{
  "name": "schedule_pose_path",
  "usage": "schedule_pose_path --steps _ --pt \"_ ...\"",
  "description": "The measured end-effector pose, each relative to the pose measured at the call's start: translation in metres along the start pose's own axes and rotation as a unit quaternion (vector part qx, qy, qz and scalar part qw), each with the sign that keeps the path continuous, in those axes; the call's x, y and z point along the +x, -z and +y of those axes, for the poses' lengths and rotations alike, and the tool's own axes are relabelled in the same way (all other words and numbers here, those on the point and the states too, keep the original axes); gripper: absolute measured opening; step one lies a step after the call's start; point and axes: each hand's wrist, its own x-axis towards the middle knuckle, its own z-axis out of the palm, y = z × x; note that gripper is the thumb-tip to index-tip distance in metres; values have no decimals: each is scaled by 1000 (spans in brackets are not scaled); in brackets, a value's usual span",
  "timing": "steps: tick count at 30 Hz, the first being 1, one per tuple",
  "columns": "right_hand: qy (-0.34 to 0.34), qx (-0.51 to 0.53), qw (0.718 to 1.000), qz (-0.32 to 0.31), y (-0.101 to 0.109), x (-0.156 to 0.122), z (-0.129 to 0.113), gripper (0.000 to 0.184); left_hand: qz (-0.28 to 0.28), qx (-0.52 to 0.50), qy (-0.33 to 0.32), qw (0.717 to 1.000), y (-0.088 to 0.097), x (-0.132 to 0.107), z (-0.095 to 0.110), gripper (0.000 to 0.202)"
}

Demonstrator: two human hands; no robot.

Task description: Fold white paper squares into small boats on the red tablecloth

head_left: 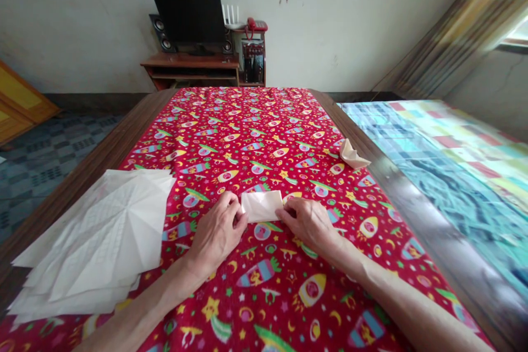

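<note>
A small folded rectangle of white paper (261, 206) lies on the red patterned cloth (264, 269) in front of me. My left hand (223, 225) pinches its left edge between thumb and curled fingers. At the opposite end, my right hand (309, 221) grips the lower right corner in the same way. The paper looks flat, with creases faintly showing. Left of my left hand sits a stack of creased white paper sheets (111, 231), fanned unevenly. Beyond my right hand, near the cloth's right edge, stands a folded paper boat shape (353, 154).
Brown wooden table edges (383, 176) show on both sides of the cloth. A bed with a checked cover (454, 143) adjoins the right side. Against the far wall stand a monitor (190, 19), speakers and a red telephone (256, 25) on a desk (193, 64).
</note>
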Motion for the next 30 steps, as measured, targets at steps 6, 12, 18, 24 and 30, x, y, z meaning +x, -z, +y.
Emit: schedule_pose_path --steps 6,12,18,24,30 --pt "9 -28 1000 7 1 0 -2 29 43 -5 -28 999 -2 -1 1 29" --pt "29 -40 998 37 -3 -1 0 25 -39 44 -231 971 -3 1 5 49" --pt "21 -56 998 30 -3 0 0 28 -50 11 -240 969 -13 -2 5 55" --pt "22 -75 997 17 0 1 -2 31 -67 10 -234 970 -11 -3 7 53" --pt "33 -78 996 37 -1 1 -1 30 -68 12 -233 970 -11 -2 9 50"
